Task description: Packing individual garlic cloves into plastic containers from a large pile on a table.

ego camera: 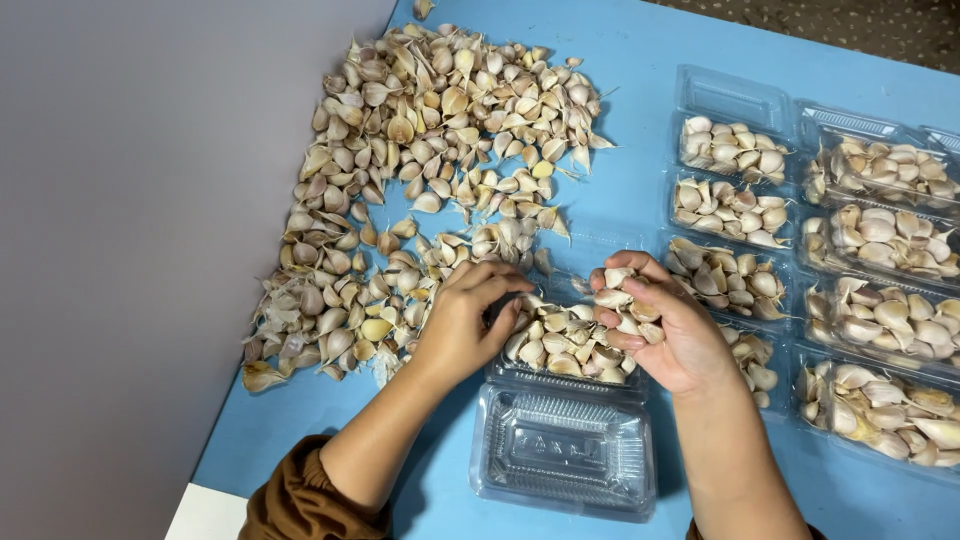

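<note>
Head view: right hand [668,335] cups garlic cloves [628,308] above the clear tray [565,440]; left hand [470,320] curled.

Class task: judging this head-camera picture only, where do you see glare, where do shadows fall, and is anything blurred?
Head view: glare on the clear lid; soft shadows under the left hand and right hand on the blue table; garlic pile sharp, no motion blur.

A clear plastic clamshell box [565,440] lies open at near centre, its far half heaped with unpeeled garlic cloves [560,345].
</note>
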